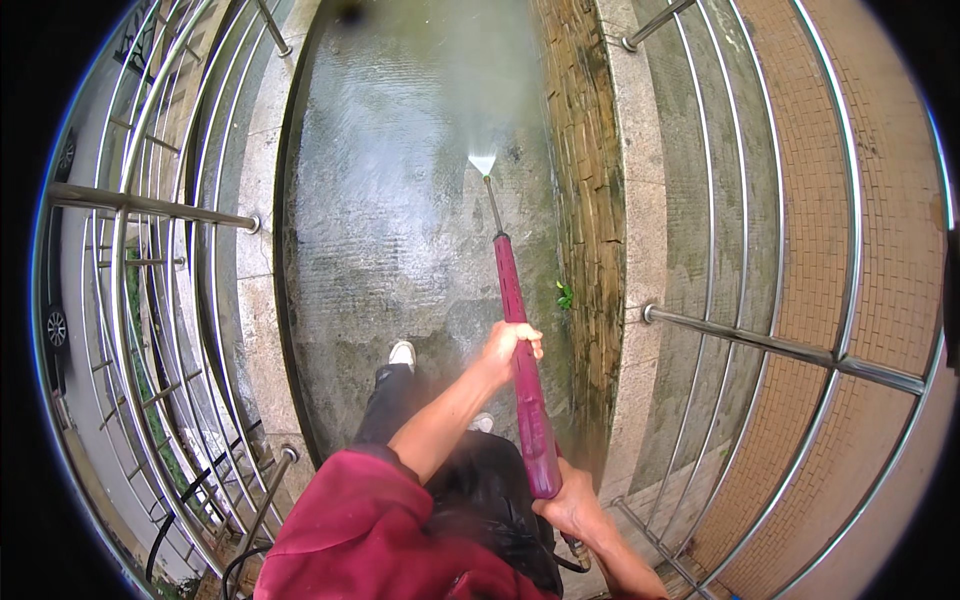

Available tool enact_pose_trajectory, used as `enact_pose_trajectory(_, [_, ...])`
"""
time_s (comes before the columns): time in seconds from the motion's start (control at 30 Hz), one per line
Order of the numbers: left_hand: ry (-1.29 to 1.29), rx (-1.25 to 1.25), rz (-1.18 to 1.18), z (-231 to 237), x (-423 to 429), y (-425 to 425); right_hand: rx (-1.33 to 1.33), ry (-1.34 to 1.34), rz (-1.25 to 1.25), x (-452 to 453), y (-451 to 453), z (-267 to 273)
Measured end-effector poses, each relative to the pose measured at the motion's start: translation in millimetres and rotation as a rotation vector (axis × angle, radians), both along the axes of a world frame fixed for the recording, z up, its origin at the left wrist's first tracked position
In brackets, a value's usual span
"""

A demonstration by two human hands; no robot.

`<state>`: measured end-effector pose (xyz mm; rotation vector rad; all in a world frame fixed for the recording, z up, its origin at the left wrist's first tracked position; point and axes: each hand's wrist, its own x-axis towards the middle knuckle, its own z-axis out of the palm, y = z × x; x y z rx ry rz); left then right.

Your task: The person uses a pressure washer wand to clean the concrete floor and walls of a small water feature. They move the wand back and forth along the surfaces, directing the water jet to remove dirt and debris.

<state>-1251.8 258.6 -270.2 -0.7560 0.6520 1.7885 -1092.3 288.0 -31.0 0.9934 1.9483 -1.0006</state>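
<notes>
A dark red pressure washer gun points away from me along a wet concrete path. My left hand grips its barrel shroud about midway. Lower down, my right hand is wrapped around the handle at the rear; the trigger is mostly hidden. From the tip of the thin metal lance a white fan of water sprays out over the concrete ground. Close to the handle, a brass hose fitting joins a black hose.
Granite curbs with stainless steel railings border both sides. A stone-faced wall strip with a small green plant runs along the right. Black hose passes the left railing. My white shoe stands on wet ground.
</notes>
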Motion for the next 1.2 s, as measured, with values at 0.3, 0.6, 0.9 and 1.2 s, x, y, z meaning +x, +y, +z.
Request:
enact_pose_trajectory(0.3, [0.026, 0.000, -0.155, -18, -20, -6, 0.067, 0.022, -0.026, -22, -15, -17])
enact_pose_trajectory(0.6, [0.080, 0.053, 0.021, 10, -48, -10, 0.062, 0.011, -0.036, -35, -18, -8])
enact_pose_trajectory(0.9, [0.134, -0.002, -0.119, 10, -64, -2, 0.036, 0.096, -0.089, -42, -14, -12])
enact_pose_trajectory(1.2, [0.149, 0.002, 0.002, 26, -49, 4, 0.031, 0.094, -0.057, -26, -6, 1])
